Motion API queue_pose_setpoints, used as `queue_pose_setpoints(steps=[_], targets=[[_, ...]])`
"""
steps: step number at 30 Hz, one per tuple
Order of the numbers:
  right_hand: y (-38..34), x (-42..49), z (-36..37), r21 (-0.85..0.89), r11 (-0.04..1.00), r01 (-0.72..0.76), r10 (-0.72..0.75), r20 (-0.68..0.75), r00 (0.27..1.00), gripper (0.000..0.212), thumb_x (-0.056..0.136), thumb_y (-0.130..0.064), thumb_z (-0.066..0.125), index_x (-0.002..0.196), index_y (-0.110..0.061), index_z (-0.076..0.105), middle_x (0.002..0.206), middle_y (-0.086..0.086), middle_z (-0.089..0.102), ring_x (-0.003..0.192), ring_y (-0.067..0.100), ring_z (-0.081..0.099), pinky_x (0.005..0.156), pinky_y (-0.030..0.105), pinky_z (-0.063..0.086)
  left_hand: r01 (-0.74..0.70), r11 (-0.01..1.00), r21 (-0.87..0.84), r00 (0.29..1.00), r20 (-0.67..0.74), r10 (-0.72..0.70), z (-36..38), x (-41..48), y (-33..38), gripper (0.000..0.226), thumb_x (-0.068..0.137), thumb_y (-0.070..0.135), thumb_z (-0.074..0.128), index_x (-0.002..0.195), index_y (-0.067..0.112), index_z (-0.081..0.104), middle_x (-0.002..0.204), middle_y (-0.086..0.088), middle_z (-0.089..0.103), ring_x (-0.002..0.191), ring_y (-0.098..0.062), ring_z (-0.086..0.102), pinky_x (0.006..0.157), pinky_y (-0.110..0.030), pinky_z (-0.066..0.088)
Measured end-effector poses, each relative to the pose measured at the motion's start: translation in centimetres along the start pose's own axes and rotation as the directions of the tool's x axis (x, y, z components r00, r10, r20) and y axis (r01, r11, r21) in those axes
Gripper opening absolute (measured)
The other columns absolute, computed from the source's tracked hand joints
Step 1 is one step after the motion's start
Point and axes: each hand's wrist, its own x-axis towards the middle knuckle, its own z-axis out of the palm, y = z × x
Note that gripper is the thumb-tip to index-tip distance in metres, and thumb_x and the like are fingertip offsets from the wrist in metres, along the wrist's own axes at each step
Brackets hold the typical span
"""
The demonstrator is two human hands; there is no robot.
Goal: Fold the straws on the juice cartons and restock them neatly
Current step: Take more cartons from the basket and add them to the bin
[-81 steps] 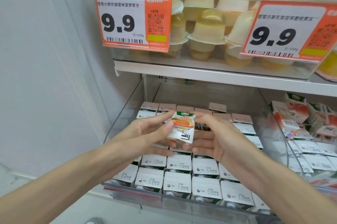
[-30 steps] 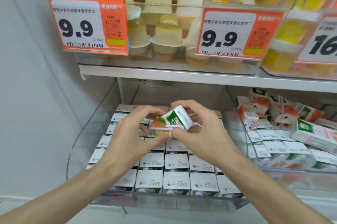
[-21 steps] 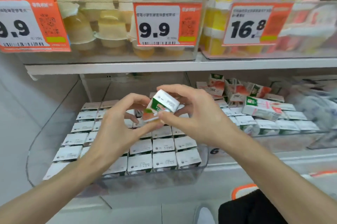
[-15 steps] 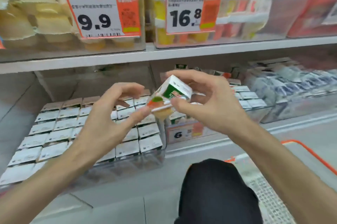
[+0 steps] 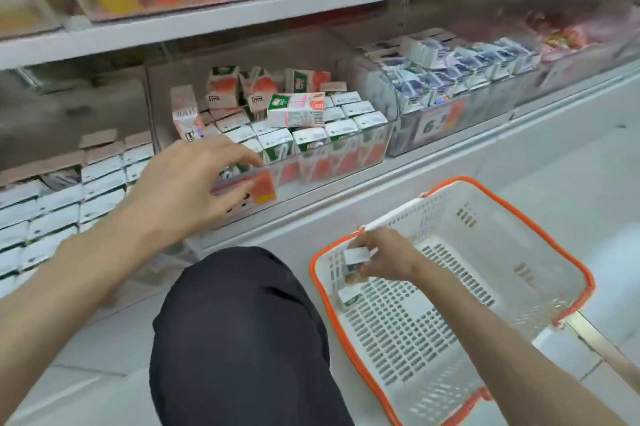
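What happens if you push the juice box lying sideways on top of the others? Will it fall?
It would probably slide, not roll: the sideways carton has flat sides and square corners. It rests loose on top of the upright cartons, so a hard push could knock it off them. It looks small, so it is likely light to lift.

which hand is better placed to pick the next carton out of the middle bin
Left. The left hand hovers open at the front of the middle bin of juice cartons, while the right hand is down in the basket, gripping a small carton.
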Motion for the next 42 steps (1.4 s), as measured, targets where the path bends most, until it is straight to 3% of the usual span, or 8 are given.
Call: queue_pose_setpoints(steps=[7, 17, 21, 24, 30, 37, 39, 42], targets=[[8.3, 0.9, 10.9, -0.128, 0.978, -0.166, 0.193, 0.242, 0.951, 0.038, 0.091, -0.018, 0.083, 0.129, -0.023, 0.076, 0.133, 0.006, 0.061, 0.120, 0.024, 0.060, 0.096, 0.028, 0.050, 0.059, 0.998, 0.028, 0.998, -0.006, -0.059, 0.8, 0.4, -0.3, 0.022, 0.098, 0.028, 0.072, 0.120, 0.031, 0.075, 0.113, 0.008, 0.075, 0.102, -0.027, 0.073, 0.077, -0.047, 0.059], [9.7, 1.7, 14.4, -0.100, 0.987, -0.124, 0.137, 0.144, 0.980, 0.040, 0.090, -0.009, 0.076, 0.128, -0.018, 0.067, 0.129, 0.004, 0.062, 0.113, 0.024, 0.064, 0.094, 0.032, 0.052, 0.131, 0.991, -0.004, 0.991, 0.038, -0.131, 1.3, 0.3, 0.1, 0.028, 0.093, 0.029, 0.079, 0.119, 0.039, 0.071, 0.108, 0.011, 0.075, 0.096, -0.022, 0.072, 0.078, -0.052, 0.060], [10.4, 0.9, 15.3, -0.122, 0.987, -0.106, 0.117, 0.091, 0.989, 0.031, 0.091, -0.008, 0.072, 0.120, -0.017, 0.067, 0.120, 0.004, 0.062, 0.107, 0.025, 0.063, 0.085, 0.032, 0.049, 0.136, 0.991, 0.008, 0.991, 0.013, -0.136, 1.6, 0.2, 0.2, 0.029, 0.093, 0.024, 0.079, 0.117, 0.040, 0.072, 0.106, 0.014, 0.075, 0.087, -0.016, 0.067, 0.071, -0.044, 0.058], [10.6, 0.3, 16.1, -0.093, 0.988, -0.123, 0.129, 0.062, 0.990, 0.039, 0.089, -0.001, 0.068, 0.124, -0.017, 0.063, 0.121, 0.004, 0.057, 0.095, 0.027, 0.063, 0.075, 0.033, 0.047, 0.137, 0.990, 0.029, 0.991, -0.008, -0.137, 1.7, 0.3, 0.2, 0.027, 0.093, 0.025, 0.080, 0.115, 0.040, 0.072, 0.103, 0.016, 0.074, 0.078, -0.012, 0.058, 0.066, -0.037, 0.053], [10.1, -0.1, 16.3, -0.071, 0.985, -0.156, 0.158, 0.034, 0.987, 0.052, 0.086, -0.016, 0.080, 0.129, -0.026, 0.052, 0.126, 0.000, 0.055, 0.099, 0.025, 0.064, 0.080, 0.038, 0.056, 0.153, 0.987, 0.048, 0.988, -0.025, -0.152, 1.8, 0.3, 0.4, 0.025, 0.092, 0.028, 0.081, 0.112, 0.041, 0.072, 0.087, 0.025, 0.061, 0.072, -0.009, 0.055, 0.061, -0.031, 0.044], [9.1, 0.5, 14.4, -0.195, 0.973, -0.123, 0.135, 0.052, 0.989, 0.067, 0.081, -0.033, 0.089, 0.138, -0.030, 0.052, 0.136, -0.002, 0.050, 0.124, 0.023, 0.055, 0.096, 0.033, 0.052, 0.141, 0.990, 0.019, 0.990, 0.008, -0.141, 1.4, 0.3, 0.5, 0.025, 0.094, 0.026, 0.079, 0.115, 0.038, 0.073, 0.098, 0.019, 0.069, 0.079, -0.012, 0.059, 0.065, -0.035, 0.051], [7.2, 0.8, 12.3, -0.163, 0.979, -0.126, 0.132, 0.027, 0.991, 0.057, 0.084, -0.031, 0.086, 0.133, -0.028, 0.058, 0.135, -0.001, 0.054, 0.123, 0.023, 0.056, 0.100, 0.035, 0.052, 0.123, 0.992, 0.007, 0.992, 0.032, -0.123, 1.0, 0.1, 0.5, 0.027, 0.095, 0.025, 0.078, 0.119, 0.037, 0.073, 0.109, 0.014, 0.074, 0.089, -0.015, 0.065, 0.072, -0.040, 0.055], [1.3, 1.5, 7.1, 0.010, 1.000, -0.028, 0.029, -0.098, 0.995, 0.024, 0.090, -0.025, 0.082, 0.111, -0.023, 0.073, 0.111, 0.000, 0.069, 0.099, 0.018, 0.068, 0.087, 0.035, 0.056, 0.085, 0.996, -0.026, 0.994, 0.077, -0.082, 0.3, -0.5, 0.4, 0.030, 0.097, 0.024, 0.074, 0.126, 0.032, 0.072, 0.122, 0.009, 0.074, 0.113, -0.022, 0.069, 0.086, -0.048, 0.058]])
